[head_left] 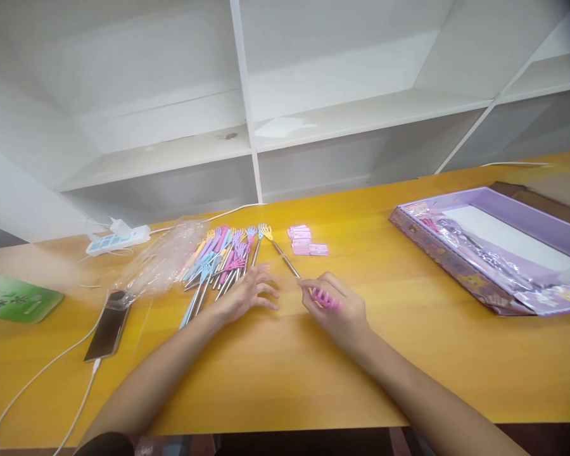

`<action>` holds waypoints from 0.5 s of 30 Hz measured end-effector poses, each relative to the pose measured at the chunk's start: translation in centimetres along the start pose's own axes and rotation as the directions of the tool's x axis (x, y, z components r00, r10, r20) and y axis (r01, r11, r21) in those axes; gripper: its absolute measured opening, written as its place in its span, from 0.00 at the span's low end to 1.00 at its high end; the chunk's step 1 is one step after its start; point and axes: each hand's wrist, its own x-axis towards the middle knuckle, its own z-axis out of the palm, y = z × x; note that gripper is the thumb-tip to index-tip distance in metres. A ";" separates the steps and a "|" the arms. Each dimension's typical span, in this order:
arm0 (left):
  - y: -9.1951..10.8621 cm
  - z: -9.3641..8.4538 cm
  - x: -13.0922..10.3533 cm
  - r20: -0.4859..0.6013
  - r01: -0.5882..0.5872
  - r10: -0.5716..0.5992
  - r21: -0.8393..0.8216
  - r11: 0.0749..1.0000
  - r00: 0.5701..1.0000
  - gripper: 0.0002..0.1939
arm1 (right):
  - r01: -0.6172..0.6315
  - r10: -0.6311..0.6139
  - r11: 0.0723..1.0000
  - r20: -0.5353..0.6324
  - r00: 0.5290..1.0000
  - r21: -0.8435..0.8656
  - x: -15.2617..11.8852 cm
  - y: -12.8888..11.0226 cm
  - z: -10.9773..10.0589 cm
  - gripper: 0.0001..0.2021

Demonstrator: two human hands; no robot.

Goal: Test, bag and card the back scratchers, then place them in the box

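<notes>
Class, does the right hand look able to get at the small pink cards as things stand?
Probably yes: bare tabletop lies between the right hand and the pink cards. Its fingers seem to hold a metal rod, though, so they may need freeing first.

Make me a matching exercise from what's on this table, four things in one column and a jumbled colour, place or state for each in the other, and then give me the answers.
Things
1. Yellow claw-shaped head
2. Phone
3. Power strip
4. Shallow box

Descriptions
A. White and blue, near the shelves
B. Purple inside, with plastic-wrapped items in it
C. At the far end of a metal rod held by the right hand
D. Dark-screened, with a white cable plugged in

Pairs: 1-C, 2-D, 3-A, 4-B
</notes>
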 end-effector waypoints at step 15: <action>-3.0 0.8 0.9 -0.008 0.049 -0.050 -0.110 0.993 0.999 0.25 | 0.457 -0.404 0.858 0.243 0.882 -0.235 0.3 -0.6 -0.1 0.12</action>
